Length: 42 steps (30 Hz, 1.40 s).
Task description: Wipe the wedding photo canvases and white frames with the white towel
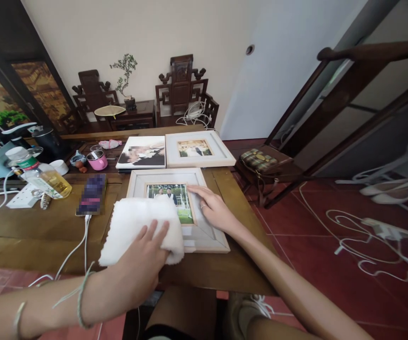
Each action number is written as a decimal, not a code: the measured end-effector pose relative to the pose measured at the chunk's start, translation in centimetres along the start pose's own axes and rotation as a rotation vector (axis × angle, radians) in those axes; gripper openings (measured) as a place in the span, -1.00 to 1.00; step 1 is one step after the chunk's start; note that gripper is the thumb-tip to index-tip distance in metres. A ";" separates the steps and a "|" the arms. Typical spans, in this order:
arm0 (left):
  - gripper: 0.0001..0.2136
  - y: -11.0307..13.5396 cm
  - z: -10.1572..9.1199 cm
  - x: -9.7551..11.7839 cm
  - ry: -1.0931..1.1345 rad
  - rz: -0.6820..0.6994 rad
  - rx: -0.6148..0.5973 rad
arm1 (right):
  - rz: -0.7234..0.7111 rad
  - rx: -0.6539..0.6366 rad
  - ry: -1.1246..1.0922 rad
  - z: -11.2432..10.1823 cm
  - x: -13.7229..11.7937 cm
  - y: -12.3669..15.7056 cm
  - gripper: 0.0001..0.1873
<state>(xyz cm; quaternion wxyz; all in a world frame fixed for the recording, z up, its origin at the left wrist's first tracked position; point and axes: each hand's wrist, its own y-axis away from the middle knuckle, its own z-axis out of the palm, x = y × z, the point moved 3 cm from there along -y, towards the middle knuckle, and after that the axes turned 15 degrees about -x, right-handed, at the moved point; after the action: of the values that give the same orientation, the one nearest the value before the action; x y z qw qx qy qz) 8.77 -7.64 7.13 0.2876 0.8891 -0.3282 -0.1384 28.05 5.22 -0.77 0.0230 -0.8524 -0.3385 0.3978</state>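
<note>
Head view: cloth overlaps frame; phone nearby.

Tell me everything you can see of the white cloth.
The white cloth looks soft and fluffy, like towelling, with no pattern visible. It has a roughly four-sided outline, with a thick, rounded edge on the right that looks folded. It lies across the lower left of the nearest picture frame, hiding part of the photo, and reaches past the frame's left side over the table. The left hand rests on its right part, fingers spread. Its underside is hidden.
</note>
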 end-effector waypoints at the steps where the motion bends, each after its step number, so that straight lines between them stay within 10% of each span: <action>1: -0.69 -0.7 -0.1 -0.3 0.002 -0.009 0.036 | 0.002 -0.003 0.002 0.0 0.0 0.0 -0.30; 11: -0.56 -10.0 -2.8 -8.0 -0.024 -0.132 0.358 | 0.003 0.016 0.026 0.1 0.5 0.0 -0.33; 25: -0.70 -2.2 -2.0 2.6 -0.048 0.077 0.067 | 0.009 0.022 -0.002 -0.1 0.1 0.0 -0.32; 36: -0.65 -10.7 -3.8 -5.2 -0.083 -0.230 0.342 | -0.014 0.026 -0.002 0.0 0.4 0.0 -0.31; 42: -0.62 -11.3 -4.3 -4.8 -0.075 -0.169 0.295 | 0.011 0.021 0.005 0.0 0.2 0.0 -0.44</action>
<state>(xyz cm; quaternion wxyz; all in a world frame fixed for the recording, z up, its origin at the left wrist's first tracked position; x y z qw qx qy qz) 12.80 4.35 4.01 0.1290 0.9403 -0.2795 -0.1453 28.16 5.37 -0.86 0.0305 -0.8550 -0.3296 0.3994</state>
